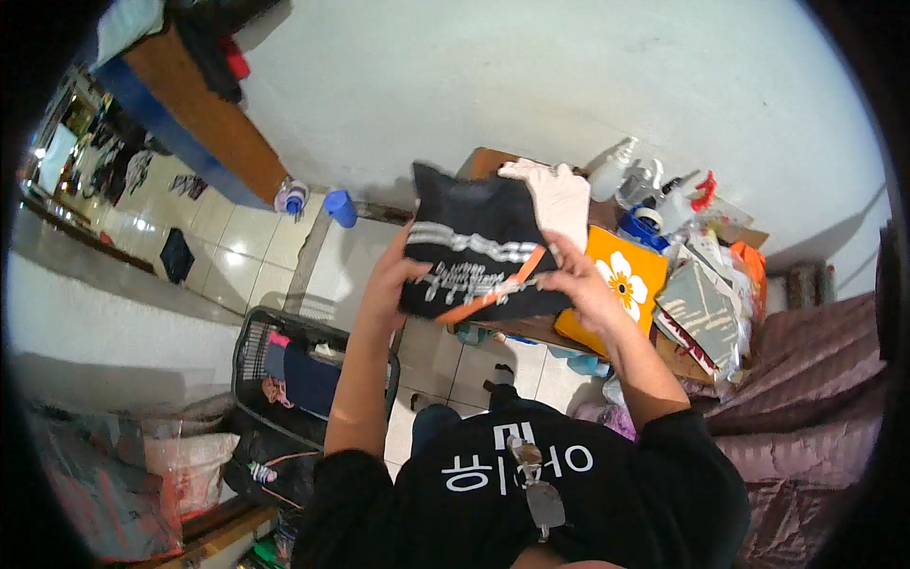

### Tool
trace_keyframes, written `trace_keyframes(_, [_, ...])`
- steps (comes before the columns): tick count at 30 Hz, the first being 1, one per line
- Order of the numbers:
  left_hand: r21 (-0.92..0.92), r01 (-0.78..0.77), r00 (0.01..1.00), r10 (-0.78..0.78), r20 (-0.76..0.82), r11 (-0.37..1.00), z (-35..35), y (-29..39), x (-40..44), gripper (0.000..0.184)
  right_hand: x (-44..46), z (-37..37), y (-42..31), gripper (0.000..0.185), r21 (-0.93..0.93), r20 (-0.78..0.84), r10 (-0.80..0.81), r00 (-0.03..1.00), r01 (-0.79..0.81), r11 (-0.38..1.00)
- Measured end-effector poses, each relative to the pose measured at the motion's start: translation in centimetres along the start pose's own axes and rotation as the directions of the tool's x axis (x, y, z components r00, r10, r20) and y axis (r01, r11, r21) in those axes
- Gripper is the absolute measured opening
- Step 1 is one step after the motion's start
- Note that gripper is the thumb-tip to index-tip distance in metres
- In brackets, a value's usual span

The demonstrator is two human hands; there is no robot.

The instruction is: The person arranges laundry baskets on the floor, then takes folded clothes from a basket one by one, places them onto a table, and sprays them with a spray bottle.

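Observation:
A folded black T-shirt (479,251) with white lettering and an orange diagonal stripe is held up between my two hands. My left hand (387,283) is closed on its left edge, and my right hand (580,284) pinches its right edge. The print is slightly blurred. Behind the shirt, a pale pink folded cloth (559,201) lies on a wooden table (491,161), partly covered. To the right of my right hand is a yellow-orange item (595,248) with a white flower on it.
Spray bottles (611,171) and a blue container (641,228) crowd the table's back, beside a pile with a grey-green cloth (700,302). A dark laundry basket (251,356) with clothes stands at lower left. A blue cup (339,209) is near the wall.

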State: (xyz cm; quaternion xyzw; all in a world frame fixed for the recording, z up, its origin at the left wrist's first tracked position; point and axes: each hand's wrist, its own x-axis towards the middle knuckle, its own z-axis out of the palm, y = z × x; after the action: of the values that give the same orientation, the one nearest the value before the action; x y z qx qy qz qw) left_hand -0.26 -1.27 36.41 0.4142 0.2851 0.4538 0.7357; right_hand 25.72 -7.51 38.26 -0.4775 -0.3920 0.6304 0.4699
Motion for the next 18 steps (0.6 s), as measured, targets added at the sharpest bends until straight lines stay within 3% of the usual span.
trace_keyframes(4, [0.006, 0.0, 0.982, -0.001, 0.189, 1.0, 4.6, -2.3, 8.8, 0.074, 0.5, -7.5, -1.8, 0.065, -0.064, -0.119, -0.242, 0.963, 0.235, 0.97])
trace_keyframes(7, [0.117, -0.035, 0.982, 0.012, 0.189, 0.993, 4.5, -5.8, 12.3, 0.075, 1.2, -9.2, -0.2, 0.061, -0.083, -0.246, -0.33, 0.911, 0.319, 0.944])
trace_keyframes(8, [0.121, -0.032, 0.966, 0.0, 0.26, 0.992, 3.5, -8.3, 14.1, 0.074, 2.0, -11.1, 1.7, 0.062, -0.123, -0.275, -0.281, 0.919, 0.256, 0.959])
trace_keyframes(10, [0.245, -0.054, 0.986, 0.012, 0.167, 0.968, 2.3, -13.1, 14.6, 0.072, 3.7, -14.4, 7.8, 0.061, -0.184, -0.376, -0.16, 0.913, 0.096, 0.978])
trace_keyframes(12, [0.475, 0.024, 0.985, -0.103, 0.142, 0.88, -2.1, -19.8, 15.9, 0.07, 5.0, -16.7, 13.9, 0.061, -0.16, -0.387, -0.009, 0.922, -0.057, 0.985])
trace_keyframes(13, [0.663, 0.018, 0.991, -0.1, 0.086, 0.749, -5.5, -24.2, 16.6, 0.066, 5.0, -16.6, 15.3, 0.053, -0.195, -0.466, 0.027, 0.884, -0.132, 0.972])
trace_keyframes(14, [0.68, -0.048, 0.998, 0.014, 0.055, 0.731, -8.8, -28.8, 17.2, 0.056, 4.9, -16.9, 15.8, 0.05, -0.125, -0.482, 0.111, 0.869, -0.194, 0.973])
trace_keyframes(16, [0.731, 0.126, 0.992, -0.088, -0.09, 0.671, -7.2, -26.7, 17.3, 0.045, 5.6, -18.2, 16.1, 0.043, 0.007, -0.492, 0.26, 0.831, -0.294, 0.956])
trace_keyframes(17, [0.766, 0.12, 0.992, -0.048, -0.116, 0.632, -6.0, -25.0, 17.2, 0.043, 6.3, -18.3, 16.5, 0.033, 0.14, -0.507, 0.223, 0.832, -0.175, 0.975])
trace_keyframes(18, [0.798, 0.123, 0.99, -0.014, -0.142, 0.59, -4.5, -23.2, 17.5, 0.041, 6.4, -18.1, 15.3, 0.031, 0.075, -0.519, 0.187, 0.834, -0.174, 0.982])
